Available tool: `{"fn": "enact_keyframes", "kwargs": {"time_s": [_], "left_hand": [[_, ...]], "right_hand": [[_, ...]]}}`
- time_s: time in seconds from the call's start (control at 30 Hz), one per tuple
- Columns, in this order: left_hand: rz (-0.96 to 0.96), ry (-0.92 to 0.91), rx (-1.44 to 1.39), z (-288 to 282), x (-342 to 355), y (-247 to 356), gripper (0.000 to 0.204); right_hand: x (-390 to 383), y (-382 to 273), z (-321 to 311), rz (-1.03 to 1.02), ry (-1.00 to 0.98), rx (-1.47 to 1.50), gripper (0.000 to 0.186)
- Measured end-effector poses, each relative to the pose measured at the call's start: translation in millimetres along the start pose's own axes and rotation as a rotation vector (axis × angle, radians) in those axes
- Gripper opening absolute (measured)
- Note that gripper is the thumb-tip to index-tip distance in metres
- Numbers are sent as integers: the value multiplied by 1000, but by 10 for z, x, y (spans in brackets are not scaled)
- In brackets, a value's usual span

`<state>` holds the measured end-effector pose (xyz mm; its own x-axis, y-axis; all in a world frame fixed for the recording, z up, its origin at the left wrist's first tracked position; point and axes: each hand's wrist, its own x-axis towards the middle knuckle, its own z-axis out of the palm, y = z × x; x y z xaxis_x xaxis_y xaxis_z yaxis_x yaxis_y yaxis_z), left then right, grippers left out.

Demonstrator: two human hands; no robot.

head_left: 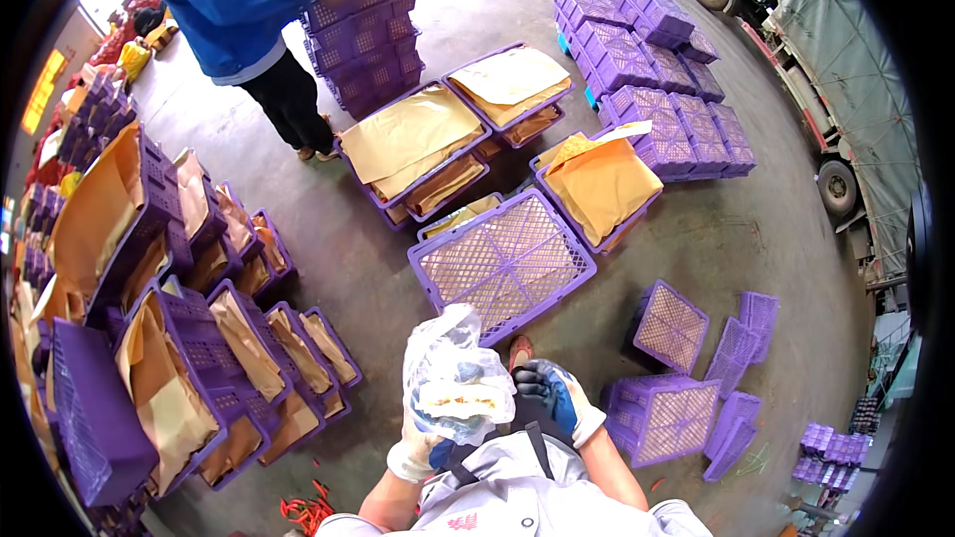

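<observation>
My left hand (422,449), in a white glove with a blue coating, grips a clear plastic bag (438,343) from below. Inside the bag is a pale, flattish thing with brownish edges (460,404); its kind is unclear through the crinkled plastic. My right hand (559,400), gloved the same way, is just to the right of the bag, apart from it. Its fingers are loosely bent and hold nothing I can see. In front of both hands lies a purple lattice crate (505,261), its meshed face up.
Paper-lined crates (413,134) stand beyond, with more stacked along the left (174,378). Purple crates (662,418) sit at right; others are piled farther off (637,60). A person in blue (224,15) touches a tall stack (363,35). Red peppers (308,509) lie on the floor. A truck (846,89) is parked at far right.
</observation>
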<state>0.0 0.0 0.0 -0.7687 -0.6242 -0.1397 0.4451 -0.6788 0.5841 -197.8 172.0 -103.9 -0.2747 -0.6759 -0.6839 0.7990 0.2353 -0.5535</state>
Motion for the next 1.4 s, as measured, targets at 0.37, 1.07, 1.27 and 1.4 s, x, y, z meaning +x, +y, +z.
{"fn": "enact_keyframes", "kwargs": {"time_s": [0.37, 1.07, 1.27, 1.4], "left_hand": [[-201, -164, 83, -202, 33, -212, 85], [41, -13, -164, -181, 90, -389, 97], [14, 88, 67, -150, 136, -294, 101], [-7, 112, 116, -174, 92, -337, 102]], "right_hand": [[-266, -725, 1161, -240, -399, -218, 45], [-288, -394, 1218, -225, -157, 273, 36], [-501, -581, 1234, -264, -158, 212, 43], [-536, -441, 1084, -240, -97, 75, 24]]}}
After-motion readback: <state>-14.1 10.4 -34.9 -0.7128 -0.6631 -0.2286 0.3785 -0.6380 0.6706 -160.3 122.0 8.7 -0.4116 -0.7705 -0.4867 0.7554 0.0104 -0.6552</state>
